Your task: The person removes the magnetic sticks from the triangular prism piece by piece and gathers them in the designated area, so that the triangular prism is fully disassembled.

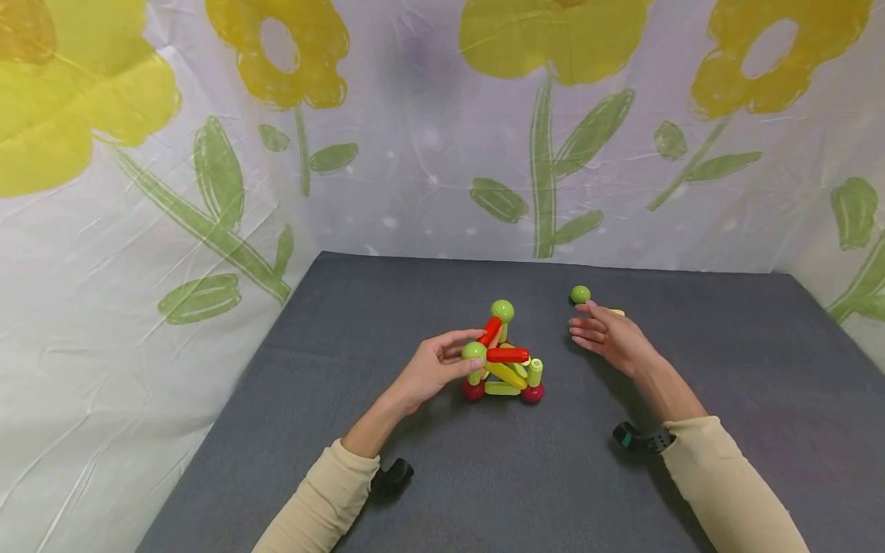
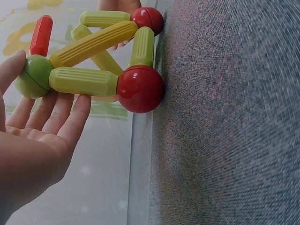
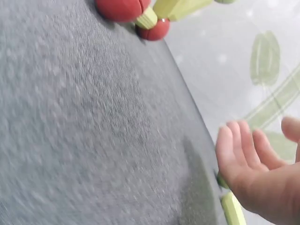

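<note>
From my station I see a frame of glossy plastic sticks and balls standing near the middle of the dark grey, cloth-textured surface, on dark red balls that I read as its feet. The person's left hand pinches the glossy light-green ball at the frame's near-left upper corner, thumb in front and fingers behind. I judge that hold is meant to steady the corner: one short red stick juts from that ball towards the surface's right edge, and I cannot tell whether its far end rests on anything. The upright light-green post at the near-right corner carries no ball on top, while the rear corner has its own green ball.

The left forearm comes in from the surface's near edge, left of centre, palm turned towards the frame. The right arm reaches from the near-right corner towards the far edge. The right hand holds nothing that I can see, its fingers extended and loosely parted. It hovers just beside a loose light-green ball near the far edge; contact I cannot confirm. A pale yellow piece shows partly behind that hand.
</note>
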Action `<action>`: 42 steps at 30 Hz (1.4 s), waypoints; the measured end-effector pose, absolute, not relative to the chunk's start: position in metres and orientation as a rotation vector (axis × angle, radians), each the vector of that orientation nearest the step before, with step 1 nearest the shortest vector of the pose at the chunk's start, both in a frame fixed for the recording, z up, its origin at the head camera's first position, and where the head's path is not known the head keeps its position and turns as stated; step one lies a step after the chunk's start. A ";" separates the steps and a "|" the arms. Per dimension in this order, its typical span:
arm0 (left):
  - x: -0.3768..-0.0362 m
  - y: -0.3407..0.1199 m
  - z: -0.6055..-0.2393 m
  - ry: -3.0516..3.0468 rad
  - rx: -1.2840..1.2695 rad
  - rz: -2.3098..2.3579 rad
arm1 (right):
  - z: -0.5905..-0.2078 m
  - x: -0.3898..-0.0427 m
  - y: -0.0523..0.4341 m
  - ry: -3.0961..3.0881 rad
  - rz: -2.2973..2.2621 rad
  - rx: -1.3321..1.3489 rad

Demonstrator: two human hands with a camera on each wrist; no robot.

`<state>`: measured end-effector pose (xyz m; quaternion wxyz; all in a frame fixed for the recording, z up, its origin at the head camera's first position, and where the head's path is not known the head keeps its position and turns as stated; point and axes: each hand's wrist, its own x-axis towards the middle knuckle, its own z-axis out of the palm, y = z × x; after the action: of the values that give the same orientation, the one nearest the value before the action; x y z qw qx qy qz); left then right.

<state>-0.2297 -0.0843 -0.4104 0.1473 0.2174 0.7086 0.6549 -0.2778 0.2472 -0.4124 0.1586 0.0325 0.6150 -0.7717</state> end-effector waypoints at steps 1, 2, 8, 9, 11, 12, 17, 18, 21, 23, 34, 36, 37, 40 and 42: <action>-0.230 -0.085 -0.411 2.039 0.637 1.884 | -0.413 -0.277 0.245 1.765 -2.181 0.057; -0.230 -0.085 -0.411 2.037 0.640 1.886 | -0.413 -0.277 0.243 1.768 -2.156 0.020; -0.228 -0.085 -0.407 2.008 0.630 1.889 | -0.415 -0.270 0.234 1.779 -1.990 -0.219; -0.228 -0.085 -0.407 2.005 0.623 1.889 | -0.415 -0.268 0.232 1.775 -1.971 -0.263; -0.229 -0.084 -0.406 2.005 0.615 1.888 | -0.416 -0.264 0.230 1.773 -1.936 -0.343; -0.229 -0.084 -0.407 2.007 0.611 1.886 | -0.416 -0.262 0.229 1.777 -1.917 -0.381; -0.232 -0.083 -0.410 2.021 0.611 1.872 | -0.419 -0.254 0.226 1.816 -1.815 -0.497; -0.232 -0.082 -0.410 2.021 0.611 1.872 | -0.419 -0.252 0.225 1.834 -1.789 -0.506; -0.233 -0.082 -0.409 2.018 0.617 1.876 | -0.420 -0.250 0.222 1.877 -1.724 -0.527; -0.233 -0.081 -0.409 2.017 0.618 1.880 | -0.420 -0.249 0.220 1.896 -1.699 -0.529; -0.231 -0.081 -0.406 2.041 0.627 1.872 | -0.425 -0.246 0.210 1.950 -1.657 -0.578; -0.231 -0.081 -0.406 2.042 0.629 1.869 | -0.427 -0.245 0.209 1.944 -1.660 -0.612; -0.231 -0.081 -0.407 2.041 0.629 1.869 | -0.428 -0.245 0.208 1.943 -1.661 -0.636; -0.231 -0.082 -0.407 2.044 0.631 1.867 | -0.429 -0.245 0.207 1.962 -1.653 -0.739; -0.231 -0.082 -0.408 2.045 0.636 1.869 | -0.429 -0.244 0.206 1.990 -1.647 -0.802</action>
<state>-0.2312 -0.0820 -0.4077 0.1490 0.2211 0.7115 0.6501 -0.2442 0.2064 -0.4289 0.2166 -0.2894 0.7183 -0.5945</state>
